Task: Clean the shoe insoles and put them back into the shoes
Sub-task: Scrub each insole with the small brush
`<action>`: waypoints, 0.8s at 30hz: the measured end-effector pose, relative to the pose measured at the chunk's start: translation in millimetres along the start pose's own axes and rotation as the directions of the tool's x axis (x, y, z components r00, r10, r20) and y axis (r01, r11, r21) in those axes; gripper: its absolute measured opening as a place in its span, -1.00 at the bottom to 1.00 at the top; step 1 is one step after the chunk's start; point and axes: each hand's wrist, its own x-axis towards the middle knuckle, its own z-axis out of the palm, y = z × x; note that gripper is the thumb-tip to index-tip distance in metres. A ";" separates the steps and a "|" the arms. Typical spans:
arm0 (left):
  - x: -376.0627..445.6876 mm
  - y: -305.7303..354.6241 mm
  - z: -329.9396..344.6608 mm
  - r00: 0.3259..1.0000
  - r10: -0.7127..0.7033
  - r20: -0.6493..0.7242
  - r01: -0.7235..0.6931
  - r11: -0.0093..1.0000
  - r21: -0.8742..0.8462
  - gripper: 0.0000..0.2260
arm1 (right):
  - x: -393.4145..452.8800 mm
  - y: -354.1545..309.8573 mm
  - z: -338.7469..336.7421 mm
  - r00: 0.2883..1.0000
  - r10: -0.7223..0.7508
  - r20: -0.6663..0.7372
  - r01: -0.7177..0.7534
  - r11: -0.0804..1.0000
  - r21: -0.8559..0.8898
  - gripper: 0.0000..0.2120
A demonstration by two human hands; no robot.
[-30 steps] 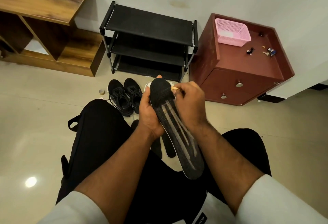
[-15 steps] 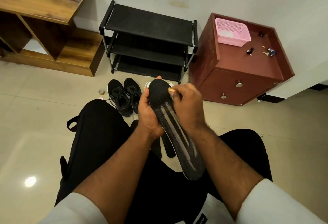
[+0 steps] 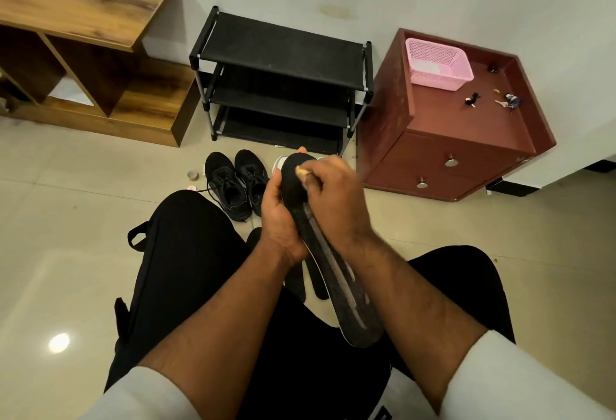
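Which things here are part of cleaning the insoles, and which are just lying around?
In the job: insole held by left hand; small brush in right hand; black shoes; insoles on floor.
Lying about: pink basket, keys, shoe rack.

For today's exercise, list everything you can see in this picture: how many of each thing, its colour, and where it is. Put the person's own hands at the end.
Insole: one, black with pale streaks, held over the lap.
Cleaning tool: one, tan tip, against the insole's far end; kind unclear.
Insoles on floor: two at least, black, between the knees, mostly hidden.
Shoes: one pair, black, on the floor before the rack.
Shoe rack: one, black, against the wall.
Cabinet: one, red-brown, right of the rack.
Basket: one, pink, on the cabinet.
Small items: a few, mixed colours, on the cabinet.
Wooden shelf: one, brown, far left.
Tape roll: one, greyish, left of the shoes.
Left hand: grips the insole's edge.
Right hand: holds the tool.
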 end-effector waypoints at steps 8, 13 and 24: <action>-1.7 1.5 3.3 0.999 -0.006 0.052 0.006 1.000 0.005 -0.31 | 16.8 8.3 -3.4 0.995 0.069 -0.069 -0.073 0.995 -0.060 -0.84; 5.4 -3.2 -5.6 0.999 0.025 0.035 -0.022 0.997 -0.076 -0.19 | -5.2 -12.8 17.5 0.987 -0.077 0.139 0.083 0.996 -0.038 -0.78; 0.3 3.6 -1.4 0.996 -0.089 0.022 0.089 0.996 -0.007 -0.35 | 32.2 3.8 -1.0 0.997 -0.079 0.025 0.080 0.996 -0.048 -0.82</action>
